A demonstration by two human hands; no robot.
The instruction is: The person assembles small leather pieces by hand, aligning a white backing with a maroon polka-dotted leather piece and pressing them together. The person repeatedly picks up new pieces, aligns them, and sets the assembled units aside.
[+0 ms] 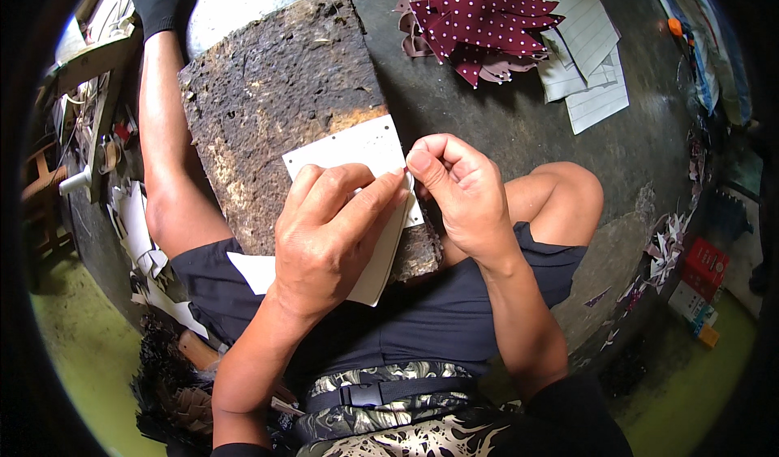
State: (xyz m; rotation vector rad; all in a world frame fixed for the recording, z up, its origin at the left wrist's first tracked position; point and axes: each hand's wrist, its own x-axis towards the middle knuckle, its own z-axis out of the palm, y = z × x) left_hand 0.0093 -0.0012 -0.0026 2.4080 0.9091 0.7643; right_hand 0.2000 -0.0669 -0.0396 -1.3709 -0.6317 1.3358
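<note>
A rough, dark, pitted slab (276, 84) lies between my legs. On its near right part sits a white plate (365, 142) with small dark dots near its edges. Over it lie thin white sheets (380, 272) that reach toward my lap. My left hand (324, 222) is closed over these sheets, its fingertips pressed together at their far right corner. Just beside that corner, my right hand (461, 193) makes a pinch with thumb and forefinger. Whatever lies between those fingertips is too small to tell. Another white pointed piece (256, 272) pokes out left of my left wrist.
Maroon dotted pieces (479, 19) are heaped on the floor at the far right, next to lined paper sheets (580, 75). White offcuts (139, 226) lie by my left leg. A red box (704, 264) stands at the right, near a pile of scraps (669, 246).
</note>
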